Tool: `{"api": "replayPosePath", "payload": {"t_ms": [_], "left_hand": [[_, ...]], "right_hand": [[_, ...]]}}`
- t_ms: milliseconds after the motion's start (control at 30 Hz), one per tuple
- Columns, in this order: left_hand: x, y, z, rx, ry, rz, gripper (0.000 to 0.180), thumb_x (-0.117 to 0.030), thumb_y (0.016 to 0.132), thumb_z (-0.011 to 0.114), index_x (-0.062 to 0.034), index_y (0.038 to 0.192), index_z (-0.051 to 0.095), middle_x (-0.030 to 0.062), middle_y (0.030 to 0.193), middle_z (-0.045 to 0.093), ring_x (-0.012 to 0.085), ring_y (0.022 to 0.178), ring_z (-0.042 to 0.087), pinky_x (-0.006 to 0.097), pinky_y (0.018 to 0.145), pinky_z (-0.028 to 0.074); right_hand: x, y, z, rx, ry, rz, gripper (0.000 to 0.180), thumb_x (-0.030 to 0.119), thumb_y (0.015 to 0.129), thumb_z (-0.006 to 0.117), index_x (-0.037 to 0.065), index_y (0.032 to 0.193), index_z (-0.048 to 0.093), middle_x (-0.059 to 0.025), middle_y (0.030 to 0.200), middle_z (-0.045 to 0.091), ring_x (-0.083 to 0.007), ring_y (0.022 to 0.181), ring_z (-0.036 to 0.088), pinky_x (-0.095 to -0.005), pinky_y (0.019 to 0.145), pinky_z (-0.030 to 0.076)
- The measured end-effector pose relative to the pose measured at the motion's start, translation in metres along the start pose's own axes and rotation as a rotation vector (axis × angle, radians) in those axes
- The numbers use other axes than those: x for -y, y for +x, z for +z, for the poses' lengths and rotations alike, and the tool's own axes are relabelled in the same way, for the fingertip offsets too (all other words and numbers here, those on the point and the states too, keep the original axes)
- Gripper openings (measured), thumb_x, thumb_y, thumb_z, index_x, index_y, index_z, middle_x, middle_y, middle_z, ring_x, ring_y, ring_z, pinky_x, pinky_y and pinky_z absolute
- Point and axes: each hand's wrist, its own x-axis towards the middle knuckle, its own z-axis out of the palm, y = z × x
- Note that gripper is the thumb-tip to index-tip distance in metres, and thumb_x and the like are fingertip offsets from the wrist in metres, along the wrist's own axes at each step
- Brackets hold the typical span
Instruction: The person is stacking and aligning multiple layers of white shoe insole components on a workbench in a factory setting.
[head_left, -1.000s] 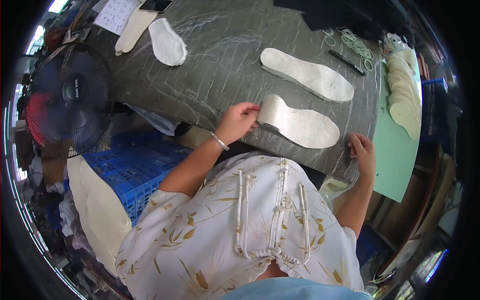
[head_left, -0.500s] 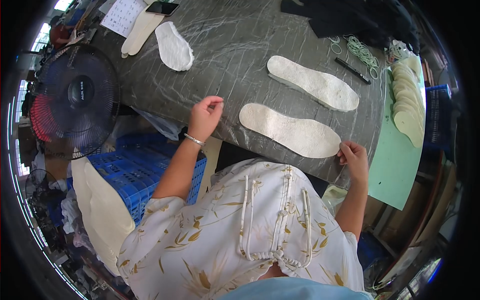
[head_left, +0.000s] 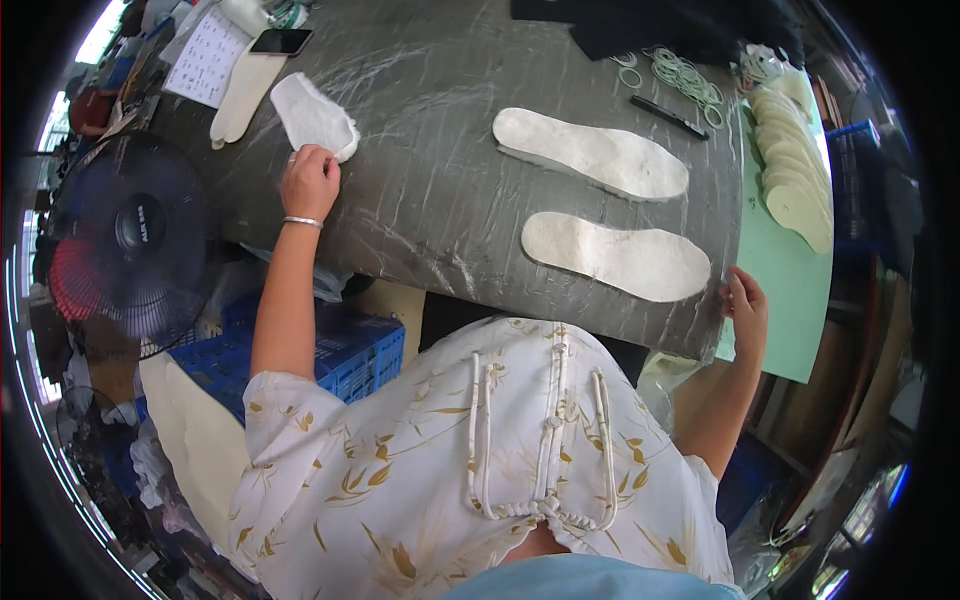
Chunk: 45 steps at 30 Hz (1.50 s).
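Note:
My left hand has its fingers curled at the near end of a short white fleece insole with a fluffy edge. Whether it grips that edge is hidden under the fingers. At the table's right edge, my right hand hovers with fingers loosely bent and thumb apart, nothing visible in it. Just left of it lies a long cream insole, flat on the dark table. Beyond that, a second cream insole rests on a fluffy layer that shows along its near edge.
A phone touches long pale insoles beside a printed sheet. A black pen, green elastic cords and black cloth occupy the far right. Overlapping insoles cover a green board. A fan and blue crate stand left.
My left hand has reached away and left to the fleece insole. The nearer cream insole has shifted right on the table, and my right hand has let go of its toe.

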Motion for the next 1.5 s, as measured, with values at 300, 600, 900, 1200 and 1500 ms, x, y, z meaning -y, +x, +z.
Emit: {"api": "replayPosePath", "payload": {"t_ms": [300, 600, 900, 1200, 1500], "left_hand": [[-0.140, 0.016, 0.012, 0.174, -0.392, -0.076, 0.012, -0.018, 0.079, 0.069, -0.0072, 0.079, 0.063, 0.0073, 0.073, 0.066, 0.0302, 0.065, 0.063, 0.040, 0.059, 0.050], [-0.094, 0.025, 0.035, 0.209, -0.649, -0.271, 0.016, -0.015, 0.087, 0.059, -0.0045, 0.098, 0.064, 0.0092, 0.088, 0.066, 0.0197, 0.071, 0.063, 0.032, 0.060, 0.049], [-0.123, -0.052, -0.079, -0.169, -0.935, -0.758, 0.026, -0.018, 0.092, 0.059, 0.0020, 0.107, 0.066, 0.0103, 0.088, 0.070, 0.0131, 0.075, 0.066, 0.023, 0.067, 0.051], [-0.124, -0.212, -0.216, -0.393, 0.113, -0.605, 0.023, -0.014, 0.072, 0.076, -0.0049, 0.091, 0.068, 0.0109, 0.088, 0.066, 0.0292, 0.082, 0.062, 0.036, 0.071, 0.049], [-0.100, -0.329, -0.309, -0.183, 0.336, -0.920, 0.028, -0.019, 0.067, 0.080, -0.0064, 0.088, 0.065, 0.0105, 0.093, 0.063, 0.0302, 0.090, 0.060, 0.038, 0.078, 0.049]], "right_hand": [[-0.002, -0.016, 0.026, 0.022, 0.012, -0.053, 0.025, 0.017, 0.092, 0.058, 0.002, 0.110, 0.064, 0.0003, 0.077, 0.062, -0.0046, 0.061, 0.052, -0.0194, 0.055, 0.043], [-0.012, -0.021, 0.020, -0.009, 0.121, -0.115, 0.023, 0.013, 0.092, 0.057, 0.000, 0.108, 0.065, -0.0012, 0.075, 0.062, -0.0047, 0.062, 0.052, -0.0187, 0.058, 0.044], [0.025, -0.033, 0.018, -0.098, -0.049, -0.334, 0.021, 0.017, 0.092, 0.058, -0.002, 0.093, 0.068, -0.0001, 0.069, 0.056, -0.0066, 0.062, 0.048, -0.0211, 0.058, 0.039], [0.106, -0.047, 0.101, 0.446, 0.002, -0.695, 0.023, 0.011, 0.094, 0.055, 0.000, 0.112, 0.063, -0.0045, 0.092, 0.064, -0.0058, 0.065, 0.048, -0.0212, 0.059, 0.042], [0.115, -0.068, 0.145, 0.739, -0.007, -0.712, 0.024, 0.005, 0.090, 0.058, -0.003, 0.112, 0.062, -0.0057, 0.092, 0.066, -0.0052, 0.068, 0.053, -0.0190, 0.061, 0.044]]}}
